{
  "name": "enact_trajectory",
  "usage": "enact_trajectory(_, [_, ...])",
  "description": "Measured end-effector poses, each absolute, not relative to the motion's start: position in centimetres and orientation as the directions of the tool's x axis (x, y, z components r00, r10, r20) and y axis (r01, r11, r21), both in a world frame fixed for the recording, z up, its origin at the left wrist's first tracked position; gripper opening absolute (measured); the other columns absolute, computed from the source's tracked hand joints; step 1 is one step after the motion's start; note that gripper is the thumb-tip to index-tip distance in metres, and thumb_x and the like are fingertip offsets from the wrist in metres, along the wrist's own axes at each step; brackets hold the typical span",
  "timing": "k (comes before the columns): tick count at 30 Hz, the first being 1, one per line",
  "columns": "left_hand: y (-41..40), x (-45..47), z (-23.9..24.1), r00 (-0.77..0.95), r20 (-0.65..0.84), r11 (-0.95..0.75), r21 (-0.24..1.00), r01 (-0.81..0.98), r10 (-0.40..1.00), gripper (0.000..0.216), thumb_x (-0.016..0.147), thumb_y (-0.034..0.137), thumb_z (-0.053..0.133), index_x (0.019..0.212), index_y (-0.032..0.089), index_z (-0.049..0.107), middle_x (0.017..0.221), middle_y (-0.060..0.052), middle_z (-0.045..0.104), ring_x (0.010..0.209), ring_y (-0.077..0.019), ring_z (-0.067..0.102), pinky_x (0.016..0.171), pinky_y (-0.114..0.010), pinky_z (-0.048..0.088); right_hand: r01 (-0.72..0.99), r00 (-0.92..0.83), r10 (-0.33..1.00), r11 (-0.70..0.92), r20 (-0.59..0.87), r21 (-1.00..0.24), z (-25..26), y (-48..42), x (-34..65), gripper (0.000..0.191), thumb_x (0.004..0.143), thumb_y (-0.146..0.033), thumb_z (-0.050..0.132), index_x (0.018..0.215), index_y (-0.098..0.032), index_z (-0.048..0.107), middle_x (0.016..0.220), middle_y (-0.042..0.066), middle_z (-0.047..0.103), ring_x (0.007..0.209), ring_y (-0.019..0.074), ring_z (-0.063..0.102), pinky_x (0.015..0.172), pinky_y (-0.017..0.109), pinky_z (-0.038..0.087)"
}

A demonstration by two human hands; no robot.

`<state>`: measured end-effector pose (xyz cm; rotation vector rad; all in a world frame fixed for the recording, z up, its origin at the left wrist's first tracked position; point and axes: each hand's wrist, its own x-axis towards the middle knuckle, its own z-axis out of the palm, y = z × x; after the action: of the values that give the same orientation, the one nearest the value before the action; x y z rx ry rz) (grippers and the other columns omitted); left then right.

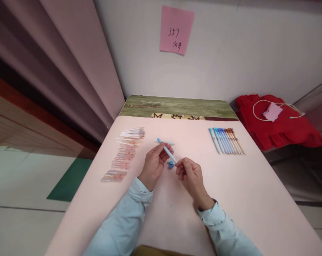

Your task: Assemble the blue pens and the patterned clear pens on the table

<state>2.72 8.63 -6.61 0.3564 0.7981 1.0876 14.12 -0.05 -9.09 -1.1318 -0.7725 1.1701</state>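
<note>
At desk (256, 192) centre, both hands closed on light-blue pen (166, 149), held tilted above surface: left hand (153, 164) grips barrel, right hand (189, 174) pinches lower end, small blue piece (170, 164) just beneath. Row of pens (227, 140) lies aligned at right, apparently done; clear printed sleeves (123, 156) wait in column at left.

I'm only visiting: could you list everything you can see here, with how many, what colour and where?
table: one, pale pink, centre
row of pens: about ten, blue and brown, far right of the table
clear packets: one column, count unclear, left side of the table
small blue piece: one, on the table between the hands
pink note: one, on the wall
red cloth: one, right of the table
white cable: one, on the cloth
blue pen: one, held in both hands
left hand: grips the pen
right hand: pinches its near end
</note>
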Motion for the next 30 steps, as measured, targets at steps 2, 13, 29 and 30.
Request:
enact_trajectory(2, [8.5, 2.9, -6.7, 0.271, -0.439, 0.504, 0.597, -0.624, 0.857, 0.014, 0.079, 0.024, 0.072, 0.083, 0.011, 0.068, 0.077, -0.007, 0.072, 0.07, -0.0133, 0.069, 0.07, -0.025, 0.057, -0.334, 0.221, 0.971, -0.013, -0.092, -0.942, -9.0, -0.1, 14.1, 0.042, 0.092, -0.053, 0.053, 0.08, -0.015, 0.066, 0.058, 0.0, 0.059, 0.043, 0.0072, 0.047, 0.041, 0.018, 0.034])
enact_trajectory(13, [7.3, 3.4, -6.1, 0.307, -0.359, 0.469, 0.747, -0.471, 0.881, 0.041, 0.077, 0.032, 0.074, 0.112, 0.018, 0.058, 0.078, -0.005, 0.071, 0.066, -0.0169, 0.069, 0.055, -0.023, 0.051, -0.459, 0.025, 0.98, -0.162, -0.195, -0.874, -8.3, 0.1, 14.6, 0.035, 0.086, -0.048, 0.065, 0.072, -0.016, 0.062, 0.055, -0.003, 0.054, 0.042, 0.0055, 0.041, 0.04, 0.018, 0.028])
enact_trajectory(29, [7.3, 3.2, -5.3, 0.179, -0.24, 0.298, 0.825, -0.48, 0.954, 0.031, 0.073, 0.036, 0.077, 0.091, 0.014, 0.066, 0.076, -0.004, 0.07, 0.059, -0.0129, 0.064, 0.06, -0.027, 0.053, -0.295, 0.002, 0.984, -0.172, -0.181, -0.94, -8.2, 0.1, 14.4, 0.029, 0.079, -0.044, 0.072, 0.078, -0.017, 0.063, 0.06, -0.002, 0.058, 0.048, 0.0067, 0.045, 0.044, 0.018, 0.035])
enact_trajectory(30, [7.3, 3.2, -5.4, 0.173, -0.246, 0.3, 0.827, -0.475, 0.954, 0.03, 0.073, 0.036, 0.077, 0.09, 0.014, 0.066, 0.076, -0.005, 0.071, 0.059, -0.0128, 0.064, 0.06, -0.027, 0.053, -0.298, 0.011, 0.983, -0.17, -0.181, -0.939, -8.3, 0.1, 14.3, 0.029, 0.078, -0.043, 0.074, 0.078, -0.017, 0.063, 0.06, -0.003, 0.058, 0.048, 0.0067, 0.045, 0.044, 0.018, 0.035])
